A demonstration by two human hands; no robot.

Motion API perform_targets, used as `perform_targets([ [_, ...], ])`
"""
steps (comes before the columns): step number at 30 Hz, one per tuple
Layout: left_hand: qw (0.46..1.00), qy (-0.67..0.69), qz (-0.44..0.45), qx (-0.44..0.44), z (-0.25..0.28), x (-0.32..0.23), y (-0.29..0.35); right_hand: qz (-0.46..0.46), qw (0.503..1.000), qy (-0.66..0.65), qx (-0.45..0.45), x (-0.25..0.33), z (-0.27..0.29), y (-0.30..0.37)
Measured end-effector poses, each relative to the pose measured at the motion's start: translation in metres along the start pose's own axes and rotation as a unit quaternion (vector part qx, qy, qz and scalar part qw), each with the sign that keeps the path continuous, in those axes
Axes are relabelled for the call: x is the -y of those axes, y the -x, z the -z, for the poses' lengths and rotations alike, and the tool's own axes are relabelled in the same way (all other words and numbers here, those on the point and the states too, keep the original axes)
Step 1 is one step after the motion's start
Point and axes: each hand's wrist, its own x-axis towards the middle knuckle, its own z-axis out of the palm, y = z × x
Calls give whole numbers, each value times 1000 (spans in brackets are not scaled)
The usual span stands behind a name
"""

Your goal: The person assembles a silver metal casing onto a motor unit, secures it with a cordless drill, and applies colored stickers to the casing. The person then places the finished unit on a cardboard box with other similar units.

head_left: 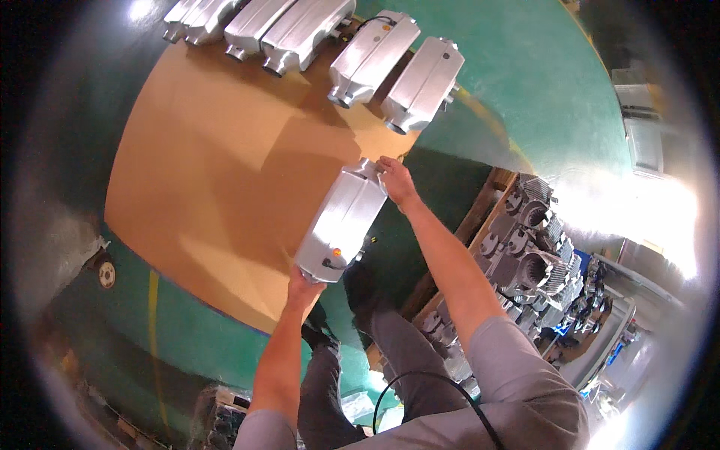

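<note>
Between my two hands is a silver metal housing [343, 221], long and box-shaped, with a round neck at its far end. A small orange spot and a short black cable show on its near end. My right hand [397, 182] is closed around the neck end. At the near end, my left hand [303, 286] grips the lower edge, its fingers partly hidden beneath. The housing is tilted over the right edge of a brown cardboard-topped surface [195, 172]; whether it touches that surface I cannot tell.
Several similar silver housings [375, 56] stand in a row along the far edge of the brown surface. On my right, a wooden-sided crate [487, 199] holds grey finned metal castings [534, 270]. A grey bin [600, 341] with small parts lies beyond. The floor [525, 67] is green.
</note>
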Motion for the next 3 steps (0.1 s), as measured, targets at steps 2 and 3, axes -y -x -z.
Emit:
perform_targets([
  [2, 998, 51, -19, 18, -1, -6, 2, -5, 1000, -16, 17, -14, 2, -6],
  [3, 998, 49, -22, 23, -3, -10, 0, -4, 999, -29, 33, -24, 7, -12],
])
